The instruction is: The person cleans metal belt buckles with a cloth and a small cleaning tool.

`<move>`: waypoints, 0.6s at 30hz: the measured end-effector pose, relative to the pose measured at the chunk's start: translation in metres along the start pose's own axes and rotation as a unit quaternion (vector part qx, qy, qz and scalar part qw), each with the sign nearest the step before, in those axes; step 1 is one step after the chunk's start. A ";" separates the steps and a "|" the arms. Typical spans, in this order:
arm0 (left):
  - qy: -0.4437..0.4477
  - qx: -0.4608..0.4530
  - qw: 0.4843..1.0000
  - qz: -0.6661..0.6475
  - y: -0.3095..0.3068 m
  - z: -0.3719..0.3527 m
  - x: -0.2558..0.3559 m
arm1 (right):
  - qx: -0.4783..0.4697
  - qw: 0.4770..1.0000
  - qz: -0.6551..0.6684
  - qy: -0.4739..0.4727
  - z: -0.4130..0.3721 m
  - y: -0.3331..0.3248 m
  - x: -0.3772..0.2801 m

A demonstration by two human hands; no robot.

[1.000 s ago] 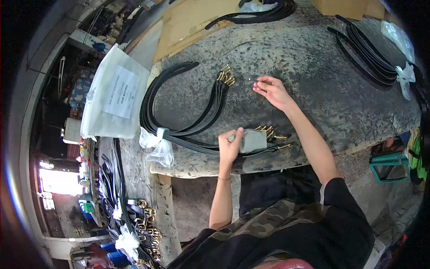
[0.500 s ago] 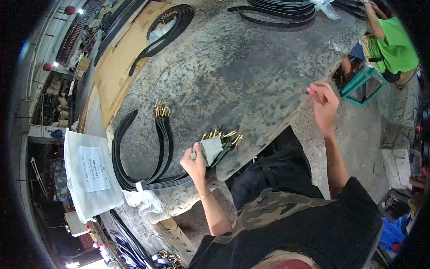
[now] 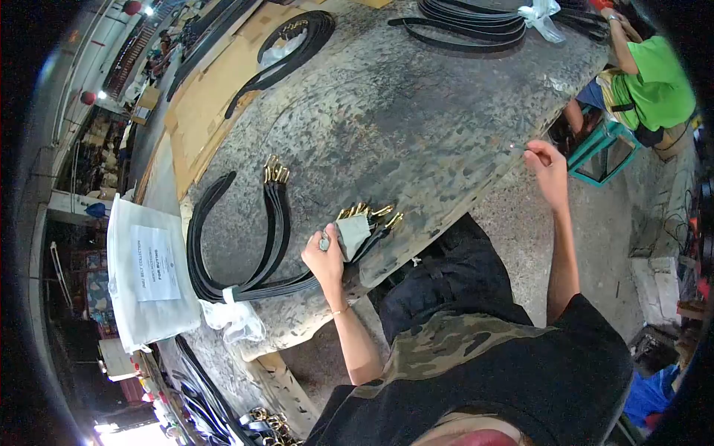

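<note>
My left hand [image 3: 324,256] is closed on a flat grey-green piece [image 3: 354,235], cloth or card, at the table's near edge. The piece lies over one end of a bundle of black belts [image 3: 286,286], partly hiding it. Gold buckles [image 3: 364,211] stick out past the piece. Farther left the belts curve round in a loop, bound with clear plastic [image 3: 232,316]; more gold buckles [image 3: 276,171] stand at another end. My right hand [image 3: 549,177] is raised near the table edge, fingers pinched around something small and thin that I cannot make out.
A white plastic packet with a printed label [image 3: 155,271] stands at the left. Other coiled belts [image 3: 316,44] and a tied belt bundle [image 3: 476,26] lie farther back on the table [image 3: 416,126]. A person in a green shirt [image 3: 666,78] sits on a teal stool [image 3: 601,160] at the right.
The whole view has shifted slightly. My right hand has turned a little and stays pinched near the table edge. My left hand keeps hold of the grey-green piece.
</note>
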State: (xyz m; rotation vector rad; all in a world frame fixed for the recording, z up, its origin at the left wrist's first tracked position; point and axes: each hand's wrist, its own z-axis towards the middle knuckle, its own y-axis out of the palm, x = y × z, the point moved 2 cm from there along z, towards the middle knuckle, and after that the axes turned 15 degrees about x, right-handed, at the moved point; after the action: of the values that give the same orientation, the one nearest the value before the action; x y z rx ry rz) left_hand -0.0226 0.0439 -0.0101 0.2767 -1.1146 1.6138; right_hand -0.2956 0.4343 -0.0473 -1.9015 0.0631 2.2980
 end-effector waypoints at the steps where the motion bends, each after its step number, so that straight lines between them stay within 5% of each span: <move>1: -0.002 0.004 1.000 0.000 0.000 0.000 0.000 | -0.004 1.000 0.001 -0.003 0.011 -0.007 -0.003; 3: 0.006 -0.001 1.000 0.000 0.000 0.001 0.002 | -0.131 0.981 -0.134 -0.051 0.031 -0.012 -0.013; 5: 0.004 -0.005 1.000 0.001 0.000 0.000 0.001 | -0.154 0.977 -0.105 -0.099 0.046 -0.010 -0.025; 8: 0.035 0.003 0.999 0.006 -0.001 0.001 0.006 | -0.334 0.922 -0.170 -0.095 0.071 0.009 -0.028; 18: 0.005 -0.014 1.000 0.012 -0.004 0.002 0.008 | -0.401 0.844 -0.318 -0.163 0.079 0.052 -0.037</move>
State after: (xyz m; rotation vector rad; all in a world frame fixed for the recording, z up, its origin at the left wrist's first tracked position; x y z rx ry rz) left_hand -0.0223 0.0474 -0.0018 0.2374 -1.1362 1.6186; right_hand -0.3737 0.3897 0.0002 -1.3597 -1.5287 2.2250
